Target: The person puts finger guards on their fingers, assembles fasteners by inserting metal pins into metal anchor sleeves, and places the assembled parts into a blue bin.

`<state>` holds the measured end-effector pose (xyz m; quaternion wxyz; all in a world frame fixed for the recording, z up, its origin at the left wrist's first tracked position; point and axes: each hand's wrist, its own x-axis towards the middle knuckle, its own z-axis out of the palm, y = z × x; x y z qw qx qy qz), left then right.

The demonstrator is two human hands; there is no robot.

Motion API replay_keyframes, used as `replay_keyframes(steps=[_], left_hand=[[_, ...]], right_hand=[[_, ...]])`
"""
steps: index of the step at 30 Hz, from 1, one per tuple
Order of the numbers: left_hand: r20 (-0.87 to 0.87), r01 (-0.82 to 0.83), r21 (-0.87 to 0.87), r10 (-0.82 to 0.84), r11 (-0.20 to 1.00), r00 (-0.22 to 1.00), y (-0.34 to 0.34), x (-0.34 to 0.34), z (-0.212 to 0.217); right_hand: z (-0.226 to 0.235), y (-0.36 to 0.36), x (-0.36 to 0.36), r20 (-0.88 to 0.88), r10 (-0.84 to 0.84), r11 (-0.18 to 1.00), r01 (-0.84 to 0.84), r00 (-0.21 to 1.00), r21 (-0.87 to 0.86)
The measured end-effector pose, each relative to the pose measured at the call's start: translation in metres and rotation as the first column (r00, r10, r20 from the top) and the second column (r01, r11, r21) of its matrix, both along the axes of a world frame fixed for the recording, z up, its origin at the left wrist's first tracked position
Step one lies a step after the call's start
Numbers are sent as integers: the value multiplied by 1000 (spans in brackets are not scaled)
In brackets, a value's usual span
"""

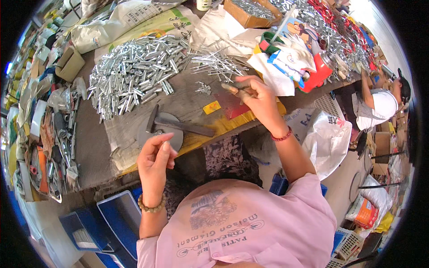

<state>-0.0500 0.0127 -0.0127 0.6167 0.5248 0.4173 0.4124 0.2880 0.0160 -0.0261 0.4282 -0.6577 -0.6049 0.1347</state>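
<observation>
My left hand is over the table's near edge, its thumb and fingers curled close together; whatever they may hold does not show. Just beyond it, a hammer with a dark head lies across a round grey metal disc. Farther right, my right hand hovers above a dark red card, thumb and forefinger bent toward each other with covered-looking tips. Anything between them is too small to make out. Thin metal rods lie just past those fingers. A few small metal pieces and a yellow card are to their left.
A large heap of short metal tubes covers the table's middle left. An open carton of metal parts stands at the back. A red container and cloths stand right. Tools crowd the left. Another person works at the far right.
</observation>
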Motion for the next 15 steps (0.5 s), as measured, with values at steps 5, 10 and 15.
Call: replay_keyframes(steps=[5, 10, 15], left_hand=[[115, -46, 3, 45, 999, 992, 7, 45, 20], [206, 11, -71, 4, 997, 979, 17, 48, 15], [317, -75, -131, 114, 989, 942, 24, 23, 5]], right_hand=[[32, -11, -51, -839, 117, 919, -379, 532, -112], [42, -16, -84, -903, 144, 809, -573, 404, -128], [30, -15, -89, -985, 144, 798, -600, 95, 59]])
